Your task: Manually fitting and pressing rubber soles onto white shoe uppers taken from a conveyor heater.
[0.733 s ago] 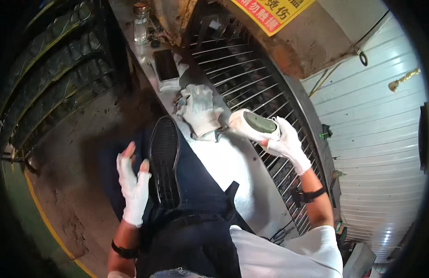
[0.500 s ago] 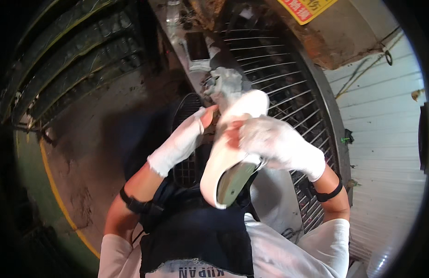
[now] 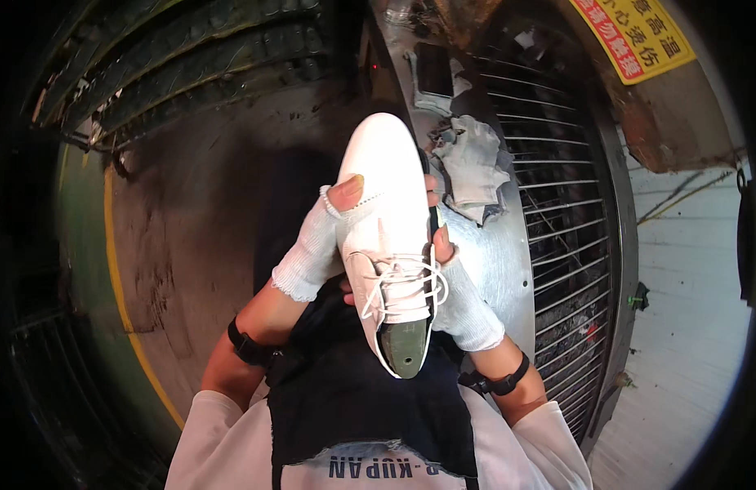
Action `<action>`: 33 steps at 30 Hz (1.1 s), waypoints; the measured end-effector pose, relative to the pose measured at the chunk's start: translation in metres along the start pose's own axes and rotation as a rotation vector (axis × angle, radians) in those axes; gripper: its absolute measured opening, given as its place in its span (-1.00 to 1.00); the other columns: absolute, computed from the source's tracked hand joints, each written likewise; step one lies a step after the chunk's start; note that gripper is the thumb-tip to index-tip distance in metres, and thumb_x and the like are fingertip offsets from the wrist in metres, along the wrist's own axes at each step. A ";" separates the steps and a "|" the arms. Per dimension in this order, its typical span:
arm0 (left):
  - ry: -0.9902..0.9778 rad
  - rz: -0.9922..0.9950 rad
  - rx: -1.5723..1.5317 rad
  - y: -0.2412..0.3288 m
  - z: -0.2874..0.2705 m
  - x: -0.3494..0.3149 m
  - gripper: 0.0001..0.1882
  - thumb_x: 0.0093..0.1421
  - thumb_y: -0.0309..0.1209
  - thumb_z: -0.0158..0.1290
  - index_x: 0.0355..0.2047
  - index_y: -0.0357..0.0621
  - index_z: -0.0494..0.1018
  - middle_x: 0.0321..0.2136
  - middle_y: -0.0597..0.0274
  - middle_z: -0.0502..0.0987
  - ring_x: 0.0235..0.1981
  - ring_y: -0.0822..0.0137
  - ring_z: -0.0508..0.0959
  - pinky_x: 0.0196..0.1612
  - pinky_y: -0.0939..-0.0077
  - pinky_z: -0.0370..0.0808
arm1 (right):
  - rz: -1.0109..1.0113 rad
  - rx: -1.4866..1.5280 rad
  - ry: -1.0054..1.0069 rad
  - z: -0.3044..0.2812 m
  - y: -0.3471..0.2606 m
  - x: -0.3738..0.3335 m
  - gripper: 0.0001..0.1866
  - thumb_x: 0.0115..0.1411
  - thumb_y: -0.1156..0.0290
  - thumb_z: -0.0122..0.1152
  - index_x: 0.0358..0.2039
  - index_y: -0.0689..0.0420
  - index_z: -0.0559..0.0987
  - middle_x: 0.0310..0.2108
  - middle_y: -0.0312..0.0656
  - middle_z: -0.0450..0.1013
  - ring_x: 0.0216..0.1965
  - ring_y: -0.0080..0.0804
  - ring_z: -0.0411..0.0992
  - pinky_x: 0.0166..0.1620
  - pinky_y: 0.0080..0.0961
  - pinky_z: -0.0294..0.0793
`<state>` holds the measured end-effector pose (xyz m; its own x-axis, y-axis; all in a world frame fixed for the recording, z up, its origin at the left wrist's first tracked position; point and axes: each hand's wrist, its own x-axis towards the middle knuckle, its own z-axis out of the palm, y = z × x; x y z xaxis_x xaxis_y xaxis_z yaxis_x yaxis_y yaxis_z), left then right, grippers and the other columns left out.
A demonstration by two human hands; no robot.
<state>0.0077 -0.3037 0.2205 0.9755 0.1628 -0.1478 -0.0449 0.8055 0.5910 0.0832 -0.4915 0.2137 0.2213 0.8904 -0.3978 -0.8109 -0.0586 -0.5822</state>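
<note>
A white lace-up shoe (image 3: 386, 184) is held up in front of me, its toe pointing away and its upper facing me. Inside its heel opening sits a green shoe last (image 3: 405, 347) with a small hole. White laces (image 3: 406, 286) hang loosely looped over the tongue. My left hand (image 3: 316, 245), in a fingerless white knit glove, grips the shoe's left side with the thumb on the upper. My right hand (image 3: 463, 298), gloved alike, closes on the right side beside the laces; some fingers are hidden behind the shoe.
A crumpled grey-white cloth (image 3: 473, 167) lies on the metal ledge (image 3: 500, 253) to the right of the shoe. Beyond it runs a rack of metal bars (image 3: 561, 220). A yellow and red sign (image 3: 639, 41) is at upper right. Dark shelves (image 3: 190, 69) stand far left.
The shoe has turned from a slant to nearly straight, toe away from me. My right hand has gone from across its upper to its right side; my left hand now grips the left side.
</note>
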 end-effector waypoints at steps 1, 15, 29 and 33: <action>-0.003 -0.007 -0.013 -0.002 0.000 0.001 0.18 0.23 0.34 0.24 0.50 -0.45 0.22 0.38 -0.30 0.46 0.37 -0.13 0.54 0.44 -0.04 0.52 | 0.063 0.125 -0.040 -0.008 0.002 0.003 0.28 0.23 -0.63 0.16 0.62 0.16 0.15 0.46 0.20 0.36 0.37 0.25 0.46 0.44 0.33 0.45; 0.119 0.388 1.783 -0.023 -0.075 0.102 -0.37 0.04 -0.39 0.47 0.10 -0.35 0.51 0.01 -0.14 0.46 0.20 -0.24 0.48 0.25 0.01 0.53 | 0.026 0.337 0.120 -0.056 -0.052 -0.006 0.11 0.35 -0.46 0.24 0.47 0.33 0.33 0.06 0.31 0.61 -0.08 0.16 0.73 -0.02 0.08 0.83; 0.048 -0.065 0.053 0.027 -0.109 0.080 -0.39 0.66 -0.11 -0.22 0.41 -0.37 0.43 -0.11 0.20 0.74 -0.18 0.36 0.75 -0.03 0.39 0.73 | 0.066 0.228 0.357 -0.093 -0.057 -0.002 0.27 0.30 -0.65 0.03 0.45 0.43 0.36 0.12 0.56 0.54 0.04 0.45 0.65 0.15 0.27 0.71; 0.079 -0.025 0.094 0.045 -0.101 0.082 -0.45 0.64 -0.15 -0.16 0.37 -0.31 0.48 -0.09 0.13 0.74 -0.18 0.27 0.76 -0.02 0.30 0.74 | 0.114 0.305 0.182 -0.077 -0.054 -0.006 0.33 0.31 -0.69 -0.10 0.46 0.49 0.31 0.18 0.61 0.48 0.13 0.52 0.58 0.21 0.24 0.67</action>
<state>0.0640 -0.1971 0.1551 0.9559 0.1909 -0.2233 0.0031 0.7536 0.6573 0.1674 -0.5282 0.1932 0.1909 0.7892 -0.5837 -0.9541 0.0093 -0.2994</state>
